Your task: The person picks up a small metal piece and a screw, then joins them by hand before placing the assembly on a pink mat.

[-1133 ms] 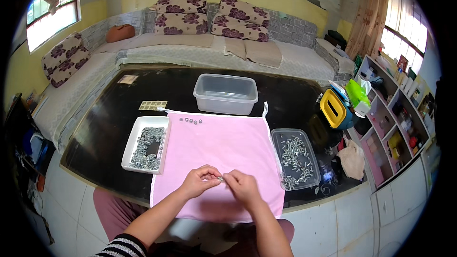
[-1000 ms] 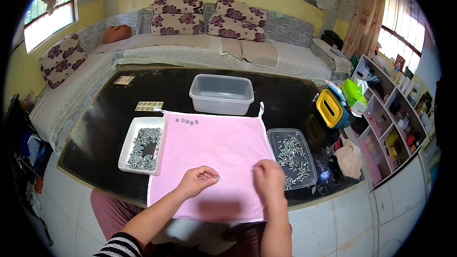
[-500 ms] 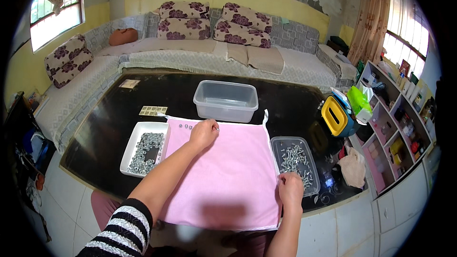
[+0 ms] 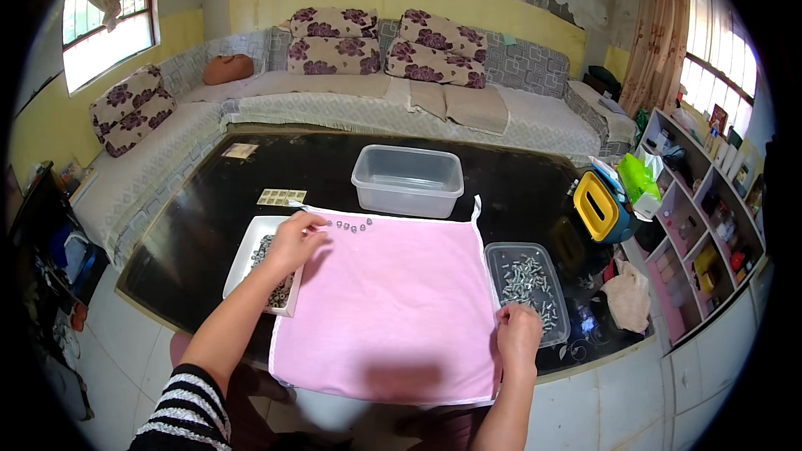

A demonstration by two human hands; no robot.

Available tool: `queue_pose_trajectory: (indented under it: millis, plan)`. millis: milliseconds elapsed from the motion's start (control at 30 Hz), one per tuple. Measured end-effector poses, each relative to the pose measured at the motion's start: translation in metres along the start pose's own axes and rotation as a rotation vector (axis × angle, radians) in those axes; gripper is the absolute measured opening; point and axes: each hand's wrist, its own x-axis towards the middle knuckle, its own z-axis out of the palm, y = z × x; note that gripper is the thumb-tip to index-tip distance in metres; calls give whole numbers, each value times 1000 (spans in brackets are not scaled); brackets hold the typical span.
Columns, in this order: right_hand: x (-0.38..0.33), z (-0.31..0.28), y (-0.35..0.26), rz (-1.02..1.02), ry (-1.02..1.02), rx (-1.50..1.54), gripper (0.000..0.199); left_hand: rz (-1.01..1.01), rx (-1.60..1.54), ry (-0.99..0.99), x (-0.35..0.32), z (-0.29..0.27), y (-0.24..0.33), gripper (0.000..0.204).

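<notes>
My left hand (image 4: pixel 292 244) is over the pink cloth's (image 4: pixel 393 301) upper left corner, fingers parted, with nothing seen in them. Just right of its fingertips, several small metal nuts (image 4: pixel 353 229) lie in a loose row on the cloth. Below that wrist is a white tray (image 4: pixel 242 260) of nuts, partly covered by my forearm. At the cloth's right edge my right hand (image 4: pixel 520 334) rests with curled fingers; whatever they pinch is hidden. It is beside the near left corner of a clear plastic container (image 4: pixel 561 317) holding many short metal screws (image 4: pixel 525 280).
A clear plastic box (image 4: pixel 408 200) stands beyond the cloth on the black table (image 4: pixel 192 225). A small patterned card (image 4: pixel 280 197) lies behind the white tray. To the right are a yellow and blue box (image 4: pixel 595 209), a beige cloth (image 4: pixel 626 296) and a shelf unit (image 4: pixel 693 234).
My left hand has moved left from the cloth's upper middle to its corner, and its fingers have parted. More of the nut row now shows. My right hand has stayed by the screw container.
</notes>
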Motion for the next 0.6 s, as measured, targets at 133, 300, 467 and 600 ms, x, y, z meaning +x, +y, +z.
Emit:
queue_pose_trajectory:
  millis: [133,300,467,600]
  plan:
    - [0,2,-5,-9,63,-12,3,-152,140,-68,-38,-35,-33,24]
    - [-2,1,2,52,-11,-86,1,-260,187,-258,-67,-43,-56,25]
    - [0,0,5,109,-76,-108,2,-338,166,-368,-67,-42,-50,16]
    - [1,-1,1,135,24,-37,2,-234,224,-196,-69,-41,-48,9]
